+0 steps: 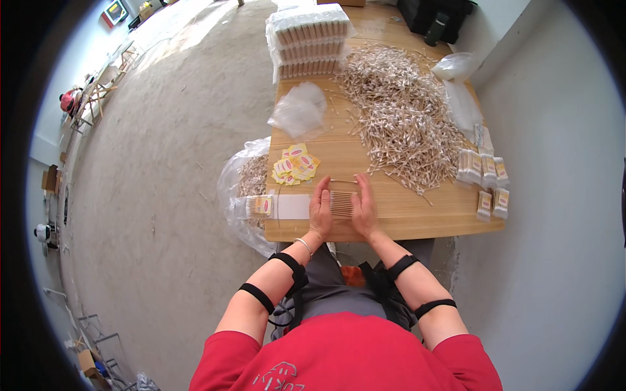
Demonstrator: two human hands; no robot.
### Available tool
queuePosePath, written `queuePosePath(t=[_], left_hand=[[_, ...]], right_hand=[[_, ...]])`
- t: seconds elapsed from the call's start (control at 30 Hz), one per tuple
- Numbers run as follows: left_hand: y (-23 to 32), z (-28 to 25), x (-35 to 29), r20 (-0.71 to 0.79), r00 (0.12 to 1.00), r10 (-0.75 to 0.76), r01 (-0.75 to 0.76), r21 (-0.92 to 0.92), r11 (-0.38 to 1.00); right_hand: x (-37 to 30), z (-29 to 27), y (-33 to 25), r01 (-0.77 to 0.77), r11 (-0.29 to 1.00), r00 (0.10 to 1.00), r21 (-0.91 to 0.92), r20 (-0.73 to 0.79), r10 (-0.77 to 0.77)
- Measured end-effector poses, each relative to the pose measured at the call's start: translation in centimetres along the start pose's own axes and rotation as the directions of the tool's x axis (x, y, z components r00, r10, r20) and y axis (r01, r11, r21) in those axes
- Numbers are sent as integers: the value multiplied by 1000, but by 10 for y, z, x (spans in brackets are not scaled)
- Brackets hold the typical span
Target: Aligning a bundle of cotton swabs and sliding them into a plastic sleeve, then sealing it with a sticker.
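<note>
A row of cotton swabs lies side by side on the wooden table, between my two hands. My left hand stands along the row's left ends with its fingers stretched out. Along the right ends is my right hand, its fingers also extended. A single swab lies crosswise near the fingertips, apart from the row. Left of my left hand is a white strip. Beside it, a clear packet of swabs with a yellow label reaches the table's left edge.
Loose swabs are heaped at the far right. Yellow-and-white cards and clear bags lie at left. Stacked packs stand at the back; small filled packs line the right edge. A plastic sack of swabs sits beside the table.
</note>
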State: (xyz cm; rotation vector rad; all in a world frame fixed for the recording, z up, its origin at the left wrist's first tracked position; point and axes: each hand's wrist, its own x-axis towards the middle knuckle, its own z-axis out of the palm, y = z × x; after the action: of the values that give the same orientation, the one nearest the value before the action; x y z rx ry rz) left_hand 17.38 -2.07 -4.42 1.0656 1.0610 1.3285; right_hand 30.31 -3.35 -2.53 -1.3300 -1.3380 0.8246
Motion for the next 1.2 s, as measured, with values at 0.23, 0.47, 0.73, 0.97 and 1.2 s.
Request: queuePosePath(t=[0.23,0.47,0.73,0.97,1.2], left_hand=[[3,-2,1,43,999,-15,14,8,1000],[2,2,0,44,999,-18,14,68,998],[-5,8,1,-65,998,14,-12,39,999],[0,6,2,-28,1000,4,-4,-3,1000],[-3,-1,5,-10,999,-34,33,-83,996]], right_hand=[[-31,-9,-18,320,581,902,-749,429,56],[-22,-7,-17,327,529,893,-783,439,98],[-20,-8,-17,335,533,898,-777,435,70],[-22,-2,-12,318,514,916,-797,397,50],[-21,-7,-14,391,539,882,-746,472,13]])
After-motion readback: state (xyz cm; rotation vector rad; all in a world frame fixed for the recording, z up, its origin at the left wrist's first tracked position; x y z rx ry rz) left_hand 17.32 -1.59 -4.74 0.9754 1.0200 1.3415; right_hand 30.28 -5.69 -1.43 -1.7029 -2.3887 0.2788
